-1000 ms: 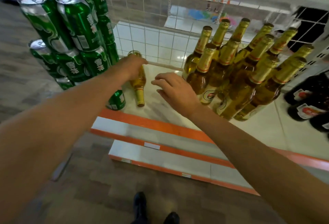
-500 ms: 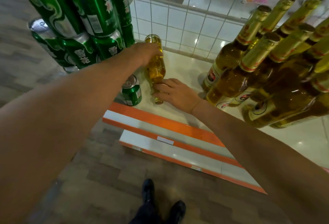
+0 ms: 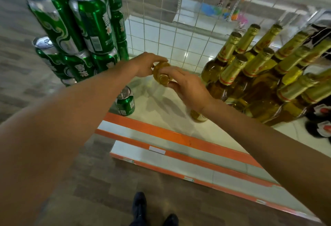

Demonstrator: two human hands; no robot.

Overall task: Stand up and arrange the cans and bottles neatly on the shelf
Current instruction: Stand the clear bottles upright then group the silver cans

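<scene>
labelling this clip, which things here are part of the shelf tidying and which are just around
Job: bottle held by left hand and right hand; small can; stacked cans; gold bottles; shelf.
Around: dark bottles; shoes; floor.

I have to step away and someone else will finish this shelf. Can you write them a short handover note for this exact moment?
Left hand and right hand: both grip one amber bottle held above the shelf, cap end toward the camera.
Standing: the group of amber bottles at the right, the stacked green cans at the left, and dark bottles at the far right edge.
One small green can stands alone near the shelf's front edge.
Left to do: set the held bottle upright beside the amber group, then probably move the lone can over to the stack.
</scene>
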